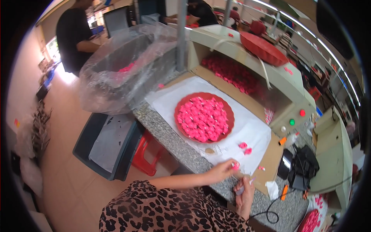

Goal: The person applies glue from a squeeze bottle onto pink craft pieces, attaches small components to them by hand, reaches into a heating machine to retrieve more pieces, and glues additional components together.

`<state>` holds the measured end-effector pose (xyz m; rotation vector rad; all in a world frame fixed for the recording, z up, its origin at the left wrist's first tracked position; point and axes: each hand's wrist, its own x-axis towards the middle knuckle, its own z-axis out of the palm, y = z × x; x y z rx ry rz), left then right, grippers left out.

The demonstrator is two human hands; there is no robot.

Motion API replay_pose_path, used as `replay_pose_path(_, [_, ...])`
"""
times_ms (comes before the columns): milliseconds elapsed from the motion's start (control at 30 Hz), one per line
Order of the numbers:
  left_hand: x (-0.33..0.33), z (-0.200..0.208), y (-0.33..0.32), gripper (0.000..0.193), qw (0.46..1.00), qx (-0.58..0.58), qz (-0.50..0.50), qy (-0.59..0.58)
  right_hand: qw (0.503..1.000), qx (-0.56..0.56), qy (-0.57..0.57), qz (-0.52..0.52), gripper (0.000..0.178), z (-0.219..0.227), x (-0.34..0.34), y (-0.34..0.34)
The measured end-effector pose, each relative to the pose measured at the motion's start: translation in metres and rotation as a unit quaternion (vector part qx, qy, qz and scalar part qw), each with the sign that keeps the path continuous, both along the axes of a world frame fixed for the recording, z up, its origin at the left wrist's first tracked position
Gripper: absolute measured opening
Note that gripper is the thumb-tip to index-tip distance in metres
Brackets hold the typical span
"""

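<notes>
My left hand pinches a small pink piece between its fingertips, above the near edge of the work surface. Just right of it and closer to my body, my right hand is closed around a small pale object whose kind I cannot make out. Ahead of both hands, a red scalloped tray heaped with pink pieces sits on white paper. A few loose pink pieces lie on the paper between the tray and my hands.
Behind the tray stands a pale machine with many pink pieces inside its opening. A plastic-lined grey bin is at the far left, and a dark crate beside a red stool. Black device and cable lie right. People work beyond.
</notes>
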<state>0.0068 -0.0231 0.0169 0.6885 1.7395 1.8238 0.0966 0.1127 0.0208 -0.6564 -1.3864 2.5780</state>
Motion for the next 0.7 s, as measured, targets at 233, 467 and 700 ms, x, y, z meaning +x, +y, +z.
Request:
replay_pose_path(233, [-0.056,0.035,-0.065,0.03,0.879,-0.112,0.305,0.35,1.0,-0.009,-0.001,-0.005,0.011,-0.003,-0.004,0.0])
replay_pose_path(467, [-0.073,0.047,-0.051,0.037,0.767,-0.3,0.343,0.452,0.999,-0.024,-0.012,-0.023,0.011,-0.009,-0.006,0.004])
replay_pose_path(700, [-0.074,0.011,0.036,0.029,0.856,-0.205,0.131,0.457,0.994,-0.101,0.044,0.011,0.016,-0.006,-0.005,-0.002])
